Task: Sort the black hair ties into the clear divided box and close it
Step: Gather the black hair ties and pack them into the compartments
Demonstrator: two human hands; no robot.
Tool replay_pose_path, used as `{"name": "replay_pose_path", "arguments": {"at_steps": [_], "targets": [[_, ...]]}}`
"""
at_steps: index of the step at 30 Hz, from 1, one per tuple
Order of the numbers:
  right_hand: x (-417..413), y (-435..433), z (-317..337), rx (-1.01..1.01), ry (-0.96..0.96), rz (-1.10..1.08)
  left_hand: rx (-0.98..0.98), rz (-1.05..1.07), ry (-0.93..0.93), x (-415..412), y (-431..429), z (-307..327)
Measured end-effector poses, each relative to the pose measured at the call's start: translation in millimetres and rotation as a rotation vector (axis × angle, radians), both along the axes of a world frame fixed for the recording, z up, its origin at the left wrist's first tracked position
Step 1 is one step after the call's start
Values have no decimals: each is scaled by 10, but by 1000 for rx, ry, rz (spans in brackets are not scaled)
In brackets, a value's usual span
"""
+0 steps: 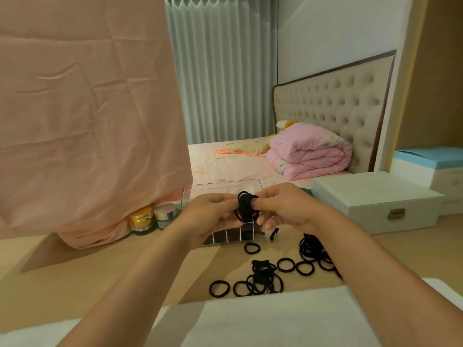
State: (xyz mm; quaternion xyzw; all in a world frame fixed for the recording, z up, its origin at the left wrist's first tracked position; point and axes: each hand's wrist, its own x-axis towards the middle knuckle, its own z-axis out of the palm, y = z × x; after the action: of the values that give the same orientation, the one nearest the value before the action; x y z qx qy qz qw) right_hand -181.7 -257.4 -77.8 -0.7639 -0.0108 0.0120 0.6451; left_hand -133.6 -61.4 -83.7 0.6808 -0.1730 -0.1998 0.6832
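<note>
Head view. No brand or label can be read; the band of print on the gold jar (141, 220) is too small to make out.

Left hand (210, 214) and right hand (283, 209), fingers curled, together pinch a bundle of hair ties (245, 205), a thick stack of black fabric-covered elastic rings. The bundle is held in the air above the clear box (225, 237). The box is of transparent hard plastic, split by thin walls into a row of small square cells. Its flat lid (213, 189) stands open behind the hands, with a small tab at the top edge. One black ring lies in a cell below the bundle, and another leans at the right end of the box.

Loose hair ties (265, 276) lie on the table (100, 271), a smooth, pale wood-grain surface. Some are single rings, some overlap in a heap, and a denser pile (312, 249) lies by the right forearm.

A silver-lidded jar (165, 215) stands just beside the gold one, both under the hem of a creased pink cloth (87, 121). To the right are a white case (375, 199) with a brass clasp and a blue-topped box (431, 161).

Behind the table are a bed (238, 166) with a folded pink quilt (310, 154), a button-tufted beige headboard (335, 103) and a pleated grey-green curtain (220, 71). A white towel (250, 319) fills the near edge.
</note>
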Motion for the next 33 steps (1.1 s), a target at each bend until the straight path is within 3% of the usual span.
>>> {"name": "replay_pose_path", "arguments": {"at_steps": [7, 12, 18, 21, 26, 30, 33], "targets": [[102, -113, -4, -38, -43, -149, -69, -54, 25, 176, -265, 64], [210, -142, -2, -109, -116, -231, -5, -82, -130, 303, -320, 94], [281, -233, -18, 38, -11, -17, 74, -30, -307, 477, -307, 26], [319, -242, -56, 111, 2, -58, 158, 57, -418, 538, -324, -28], [392, -165, -196, 153, 22, -184, 177, 101, -443, 587, -385, -155], [395, -129, -250, 95, 1, -278, 280, 29, -491, 647, -372, -237], [395, -136, -271, -170, 0, -355, 432, -107, -524, 652, -314, -254]]}}
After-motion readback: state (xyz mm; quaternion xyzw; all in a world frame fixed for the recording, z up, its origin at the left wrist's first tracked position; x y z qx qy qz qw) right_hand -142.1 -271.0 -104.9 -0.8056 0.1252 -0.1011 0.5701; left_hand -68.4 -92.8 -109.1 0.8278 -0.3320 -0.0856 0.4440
